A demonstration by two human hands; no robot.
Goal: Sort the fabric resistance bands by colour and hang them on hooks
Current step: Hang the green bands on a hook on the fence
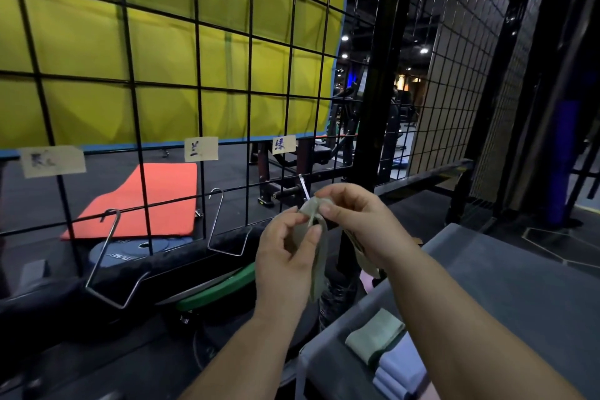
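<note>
Spread the green band [316,266], pinched at its top by left hand [285,256] and right hand [354,221] near the wire grid's [198,91] right edge, into an open loop, then slip it over the hook [304,188] below the rightmost label [284,144].

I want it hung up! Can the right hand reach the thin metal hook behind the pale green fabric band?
Probably yes: the right hand, pinching the pale green fabric band, is beside the thin metal hook, nothing between.
</note>
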